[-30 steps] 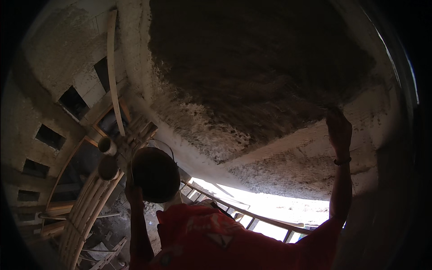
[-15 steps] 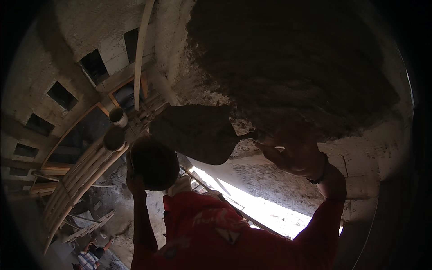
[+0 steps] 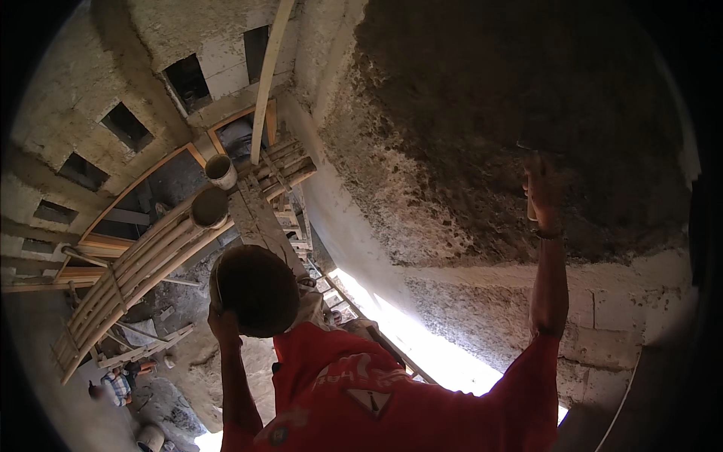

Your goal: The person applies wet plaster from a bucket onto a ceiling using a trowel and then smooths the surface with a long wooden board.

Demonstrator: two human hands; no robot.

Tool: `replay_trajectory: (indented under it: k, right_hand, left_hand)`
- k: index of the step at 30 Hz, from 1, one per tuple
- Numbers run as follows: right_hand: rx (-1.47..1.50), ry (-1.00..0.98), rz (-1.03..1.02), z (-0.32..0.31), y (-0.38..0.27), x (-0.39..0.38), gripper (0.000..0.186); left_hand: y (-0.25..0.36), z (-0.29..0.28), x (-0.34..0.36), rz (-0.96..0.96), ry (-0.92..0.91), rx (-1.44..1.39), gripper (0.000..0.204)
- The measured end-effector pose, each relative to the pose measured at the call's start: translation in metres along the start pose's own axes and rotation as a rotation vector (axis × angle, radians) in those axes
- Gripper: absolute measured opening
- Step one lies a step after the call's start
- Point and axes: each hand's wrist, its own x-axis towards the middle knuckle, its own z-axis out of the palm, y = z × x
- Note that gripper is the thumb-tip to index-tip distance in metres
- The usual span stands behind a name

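My left hand (image 3: pixel 224 325) grips the side of a round bucket (image 3: pixel 292 297), held up before my chest; its inside is dark, so I cannot make out how full it is. Up at the wall, my right hand (image 3: pixel 548 197) is closed around the pale handle of a trowel (image 3: pixel 532 211). The trowel's blade is barely visible against a broad patch of dark, wet-looking plaster (image 3: pixel 482 98). Rough, lighter wall surface (image 3: pixel 407 203) borders that patch on its left and below.
Two buckets, one pale (image 3: pixel 220 172) and one darker (image 3: pixel 208 206), stand on a scaffold of wooden poles (image 3: pixel 135 282) at left. A long pole (image 3: pixel 269 83) rises beside them. Far below at lower left is another person (image 3: pixel 117 386). Bright light enters through a gap beneath the wall.
My right hand has swung the trowel up and away from the bucket onto the dark plaster, its arm now stretched out. My left hand still holds the bucket. The view has shifted somewhat.
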Motion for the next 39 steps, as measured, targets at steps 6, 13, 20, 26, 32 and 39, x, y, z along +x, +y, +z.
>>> replay_trajectory:
  k: [6,13,20,26,32,39]
  right_hand:
    - [-0.182,-0.394,0.043,0.031,-0.025,-0.078,0.034]
    - [-0.274,-1.050,-0.326,0.151,0.011,-0.168,0.027]
    - [-0.780,-0.520,-0.755,0.226,-0.048,-0.145,0.029]
    - [-0.678,-0.571,-0.894,0.248,0.021,-0.153,0.032]
    - [-0.800,-0.780,-0.695,0.176,-0.039,-0.155,0.023]
    - [-0.366,-0.758,-0.513,0.224,-0.014,-0.162,0.019]
  left_hand:
    - [0.011,0.027,0.016,0.172,-0.023,0.098,0.052]
    - [0.081,0.079,0.007,0.310,-0.255,0.029,0.046]
    - [0.154,0.123,-0.001,0.434,-0.513,-0.011,0.051]
    - [0.188,0.153,-0.006,0.341,-0.628,-0.185,0.050]
    - [0.185,0.160,-0.012,0.423,-0.623,0.121,0.051]
    - [0.202,0.178,-0.014,0.583,-0.673,0.280,0.056]
